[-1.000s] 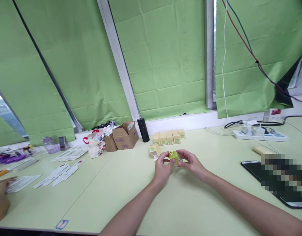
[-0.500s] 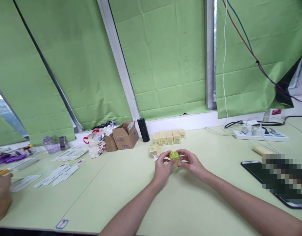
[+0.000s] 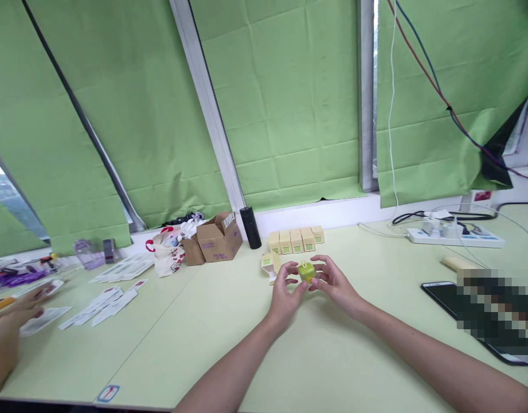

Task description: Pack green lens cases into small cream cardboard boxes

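Between my two hands is a small rounded green object [image 3: 306, 272] with a pale loop on top and a yellow part low on its front; I cannot tell its exact kind. My left hand [image 3: 286, 291] grips its left side with the thumb and bent fingers. My right hand [image 3: 336, 287] curls round the right side, its thumb pressed near the yellow part. Just beyond my left hand lies an opened cream carton [image 3: 270, 263] with its flap out. Behind it, several small cream boxes [image 3: 297, 241] with green label windows stand in a row.
A black cylinder [image 3: 250, 228], a cardboard box [image 3: 219, 240] and a cloth bag [image 3: 167, 256] stand at the back. Another person's hand [image 3: 10, 330] is at far left near white sheets [image 3: 101, 306]. On the right are a phone [image 3: 444, 295] and a power strip [image 3: 457, 236].
The green object has tilted in my fingers, so its yellow part now shows in front. At the left, the other person's hand has reached further in over the sheets.
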The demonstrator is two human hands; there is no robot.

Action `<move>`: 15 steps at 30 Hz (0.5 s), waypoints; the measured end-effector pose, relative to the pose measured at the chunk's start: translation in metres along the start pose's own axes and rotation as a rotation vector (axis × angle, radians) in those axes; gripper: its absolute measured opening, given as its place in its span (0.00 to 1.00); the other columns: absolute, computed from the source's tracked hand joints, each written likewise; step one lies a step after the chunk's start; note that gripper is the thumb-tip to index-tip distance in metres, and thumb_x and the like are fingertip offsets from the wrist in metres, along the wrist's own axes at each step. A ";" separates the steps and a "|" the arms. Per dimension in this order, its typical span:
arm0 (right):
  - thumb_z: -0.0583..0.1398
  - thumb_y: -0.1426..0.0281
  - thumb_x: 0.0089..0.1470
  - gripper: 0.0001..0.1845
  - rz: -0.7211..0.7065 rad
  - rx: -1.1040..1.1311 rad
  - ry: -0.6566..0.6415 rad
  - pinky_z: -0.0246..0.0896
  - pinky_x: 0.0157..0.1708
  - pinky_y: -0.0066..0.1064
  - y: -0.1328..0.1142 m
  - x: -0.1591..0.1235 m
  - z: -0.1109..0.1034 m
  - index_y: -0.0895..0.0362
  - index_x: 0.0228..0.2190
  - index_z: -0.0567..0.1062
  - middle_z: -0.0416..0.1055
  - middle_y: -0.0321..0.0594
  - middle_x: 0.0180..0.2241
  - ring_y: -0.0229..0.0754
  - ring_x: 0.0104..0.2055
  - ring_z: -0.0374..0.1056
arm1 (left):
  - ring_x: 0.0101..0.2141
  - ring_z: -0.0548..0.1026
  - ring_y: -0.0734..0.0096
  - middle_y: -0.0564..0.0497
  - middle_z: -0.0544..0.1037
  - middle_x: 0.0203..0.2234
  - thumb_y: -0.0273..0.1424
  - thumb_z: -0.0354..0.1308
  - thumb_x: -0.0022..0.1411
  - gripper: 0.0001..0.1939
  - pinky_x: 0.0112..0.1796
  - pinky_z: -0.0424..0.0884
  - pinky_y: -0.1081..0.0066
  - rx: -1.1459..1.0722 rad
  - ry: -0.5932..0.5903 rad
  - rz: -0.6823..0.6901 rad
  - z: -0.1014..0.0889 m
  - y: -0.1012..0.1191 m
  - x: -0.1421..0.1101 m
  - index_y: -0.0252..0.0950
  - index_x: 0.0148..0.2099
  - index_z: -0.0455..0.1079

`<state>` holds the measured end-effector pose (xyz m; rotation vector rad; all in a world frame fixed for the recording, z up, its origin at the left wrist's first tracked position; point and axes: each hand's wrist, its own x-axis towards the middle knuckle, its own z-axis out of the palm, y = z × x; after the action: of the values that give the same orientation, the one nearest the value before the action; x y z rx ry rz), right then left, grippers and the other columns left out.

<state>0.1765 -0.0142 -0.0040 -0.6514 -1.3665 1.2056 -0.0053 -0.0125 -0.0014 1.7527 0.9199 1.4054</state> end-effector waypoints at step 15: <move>0.70 0.53 0.54 0.23 -0.062 -0.062 -0.009 0.73 0.46 0.43 0.003 0.006 -0.004 0.49 0.46 0.73 0.78 0.41 0.45 0.46 0.41 0.77 | 0.49 0.74 0.60 0.45 0.78 0.49 0.35 0.65 0.63 0.15 0.49 0.71 0.61 0.070 0.045 0.034 0.002 0.000 0.003 0.42 0.53 0.73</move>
<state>0.1785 -0.0061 -0.0051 -0.6427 -1.4261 1.1218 -0.0033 -0.0105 -0.0003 1.8023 0.9784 1.4559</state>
